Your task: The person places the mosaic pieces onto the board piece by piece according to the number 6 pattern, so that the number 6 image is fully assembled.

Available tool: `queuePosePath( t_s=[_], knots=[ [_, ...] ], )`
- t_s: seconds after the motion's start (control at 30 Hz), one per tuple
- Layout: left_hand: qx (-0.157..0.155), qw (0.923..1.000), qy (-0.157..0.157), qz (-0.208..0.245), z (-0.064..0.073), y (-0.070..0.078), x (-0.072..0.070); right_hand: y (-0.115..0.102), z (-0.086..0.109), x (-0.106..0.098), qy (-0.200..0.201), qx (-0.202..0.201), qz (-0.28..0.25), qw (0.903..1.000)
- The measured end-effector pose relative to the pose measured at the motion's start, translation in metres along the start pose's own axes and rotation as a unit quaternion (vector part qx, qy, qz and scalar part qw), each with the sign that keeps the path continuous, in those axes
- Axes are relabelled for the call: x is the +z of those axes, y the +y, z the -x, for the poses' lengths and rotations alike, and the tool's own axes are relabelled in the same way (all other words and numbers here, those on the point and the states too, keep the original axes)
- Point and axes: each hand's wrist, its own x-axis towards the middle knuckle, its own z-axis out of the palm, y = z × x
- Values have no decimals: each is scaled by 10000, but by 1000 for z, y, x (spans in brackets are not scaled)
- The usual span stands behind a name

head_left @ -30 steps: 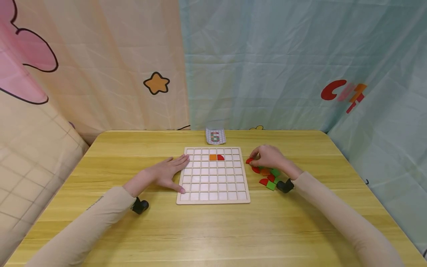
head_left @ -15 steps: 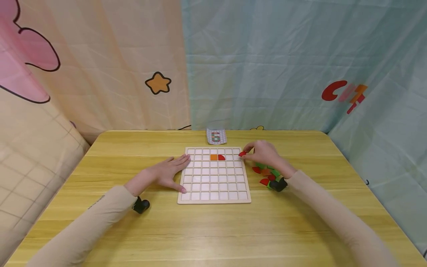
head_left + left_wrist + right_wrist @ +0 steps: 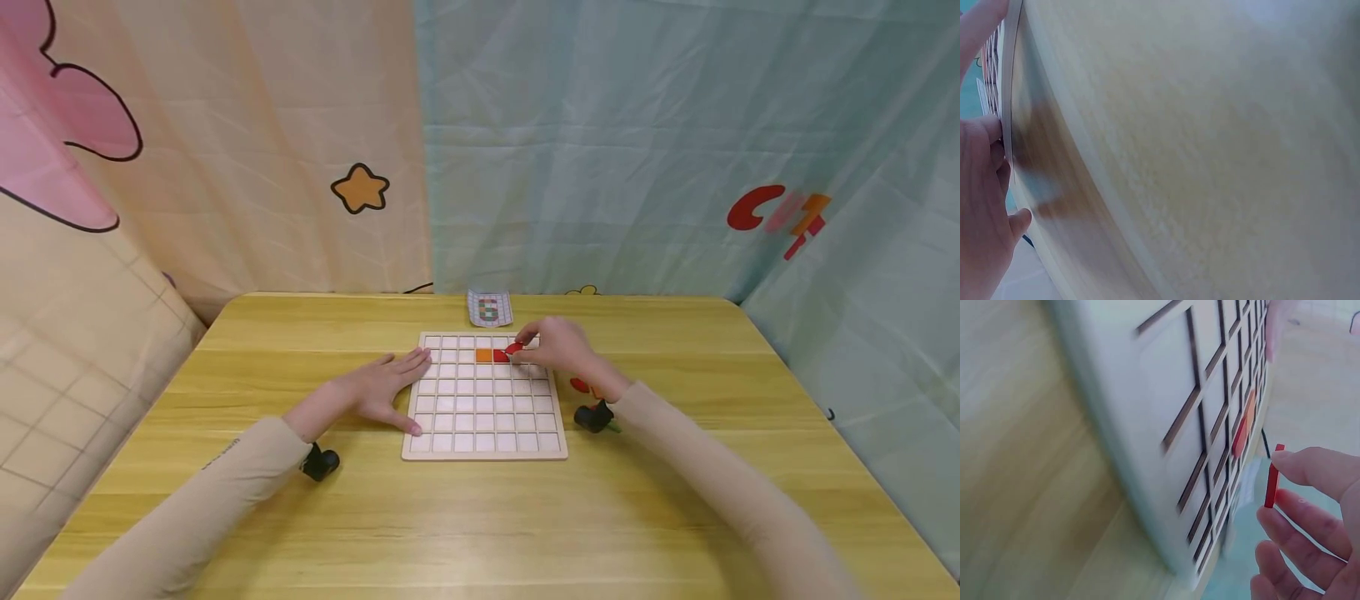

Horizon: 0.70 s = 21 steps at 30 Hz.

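Note:
My right hand [image 3: 558, 343] pinches a red tile [image 3: 1272, 478] between thumb and fingers, just above the board's upper rows. The white grid board [image 3: 483, 421] with a wooden rim lies flat on the table. In its second row an orange square tile [image 3: 483, 356] sits beside a red quarter-round tile [image 3: 500, 357], and the held tile overlaps the cell to their right in the head view. At the board's left edge rests my left hand [image 3: 381, 392], fingers spread, fingertips and thumb on the rim. It holds nothing.
Loose red, orange and green tiles [image 3: 580, 385] lie right of the board, mostly hidden under my right forearm. A small card [image 3: 489, 309] printed with a coloured grid pattern lies behind the board. A printed curtain [image 3: 615, 150] hangs at the table's back edge.
My right hand has picked the red tile up from beside the loose tiles and carried it left over the board's second row. The left hand stays on the board's left edge.

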Motion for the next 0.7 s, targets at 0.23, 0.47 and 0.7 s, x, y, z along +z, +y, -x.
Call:
queuePosePath(
  t_s=[0.23,0.47,0.7],
  knots=[
    [-40,9999,-24,-92,0,-1,2,-17,-13,9,-57,-109,41,9999],
    [-17,10000,22,-60,0,0,2,-33,-21,20,-120,-307,116,9994],
    [-80,9999,-32,-71,0,1,0,-45,-31,28,-238,-124,150,9995]
  ],
)
